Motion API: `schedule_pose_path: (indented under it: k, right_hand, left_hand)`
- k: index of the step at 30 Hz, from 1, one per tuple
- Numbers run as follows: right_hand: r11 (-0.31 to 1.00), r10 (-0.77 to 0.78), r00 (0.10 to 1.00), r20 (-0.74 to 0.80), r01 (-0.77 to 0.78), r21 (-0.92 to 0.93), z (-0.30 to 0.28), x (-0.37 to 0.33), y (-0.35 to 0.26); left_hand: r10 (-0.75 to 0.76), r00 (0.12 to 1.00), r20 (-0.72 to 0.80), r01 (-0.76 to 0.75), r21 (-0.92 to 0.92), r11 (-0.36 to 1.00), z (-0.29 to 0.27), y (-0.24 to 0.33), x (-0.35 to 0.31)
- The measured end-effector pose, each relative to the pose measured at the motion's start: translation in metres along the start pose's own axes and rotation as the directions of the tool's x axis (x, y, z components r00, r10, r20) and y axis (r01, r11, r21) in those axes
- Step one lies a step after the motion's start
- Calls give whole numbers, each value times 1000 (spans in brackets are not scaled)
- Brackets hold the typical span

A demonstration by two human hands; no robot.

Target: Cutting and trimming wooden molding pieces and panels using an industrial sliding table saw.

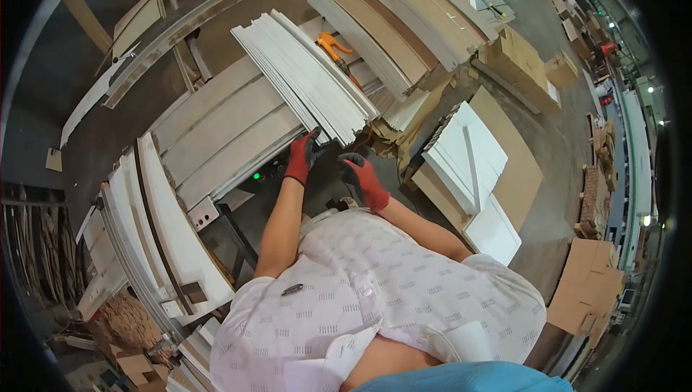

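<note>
Touching strips (pixel 303 78) | left hand (pixel 303 155): grip unclear | right hand (pixel 363 180): half-open, empty | slatted bench (pixel 220 132), workshop (pixel 561 165)

White strips (pixel 306 78): undersides hidden; blue fabric (pixel 468 379) cut off below.

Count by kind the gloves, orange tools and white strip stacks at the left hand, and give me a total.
Gloves: 2
Orange tool: 1
Strip stack: 1
Total: 4

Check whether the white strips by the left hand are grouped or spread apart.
Grouped: the white strips lie lengthwise side by side, the left hand at their near end.
</note>
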State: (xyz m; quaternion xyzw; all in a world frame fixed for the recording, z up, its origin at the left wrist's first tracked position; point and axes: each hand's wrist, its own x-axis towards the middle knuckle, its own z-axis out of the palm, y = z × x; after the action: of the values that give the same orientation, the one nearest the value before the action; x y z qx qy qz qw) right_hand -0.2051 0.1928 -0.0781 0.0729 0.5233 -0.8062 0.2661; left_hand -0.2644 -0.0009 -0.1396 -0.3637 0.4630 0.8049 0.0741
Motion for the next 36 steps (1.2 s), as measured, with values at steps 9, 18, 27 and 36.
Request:
schedule_pose_path:
  k: [9,18,27,36]
  right_hand:
    - [899,-216,933,288,305,-315,38,25,18]
    - [950,-64,980,188,117,-290,85,68,47]
    - [998,70,933,352,-66,-25,80,53,39]
    - [997,58,928,367,-36,-66,66,51,40]
  left_hand:
    - [150,960,238,-132,-88,987,-113,-28,-39]
    - [141,938,316,-56,-264,963,-129,-25,-111]
    - [87,981,174,-58,-166,984,-106,-19,-158]
    - [82,955,284,-2,-272,962,-112,-21,-163]
